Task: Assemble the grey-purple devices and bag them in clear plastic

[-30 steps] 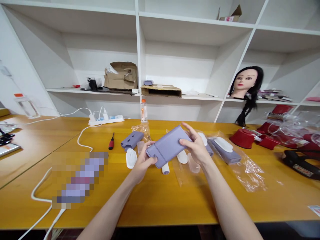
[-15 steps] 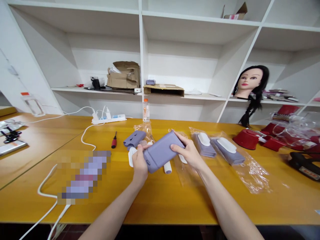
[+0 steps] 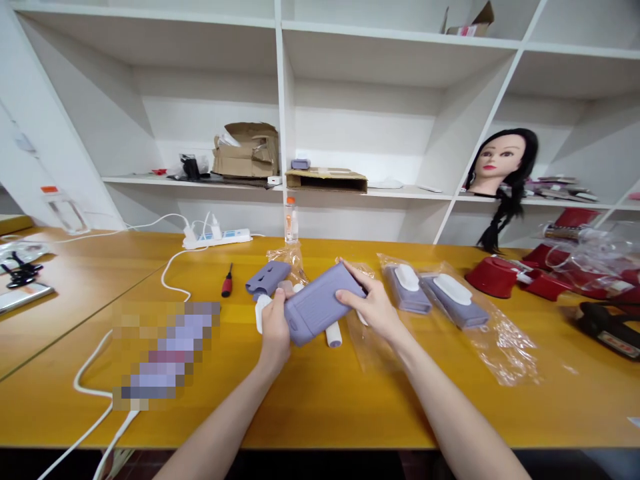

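Both hands are holding one lilac case (image 3: 323, 303) just above the yellow table (image 3: 320, 400), near the middle of it and a little toward its far edge. The left hand (image 3: 275, 327) is gripping the lower left end of the case, with the thumb lying on its top face, and the right hand (image 3: 373, 307) is closing its fingers around the upper right end. The case is tilting, with its right end higher than the left. Directly under it, a small white cylinder (image 3: 333, 333) is lying on the table, and a smaller lilac part (image 3: 267, 278) is resting just behind the left hand. To the right, two lilac units in clear plastic bags (image 3: 435, 297) are lying side by side. A red screwdriver (image 3: 227, 281) is lying left of the lilac part, and a white power strip (image 3: 216, 238) with its cable is sitting at the far edge. A mannequin head (image 3: 500, 163) is standing on the white shelf (image 3: 280, 180) behind the table.
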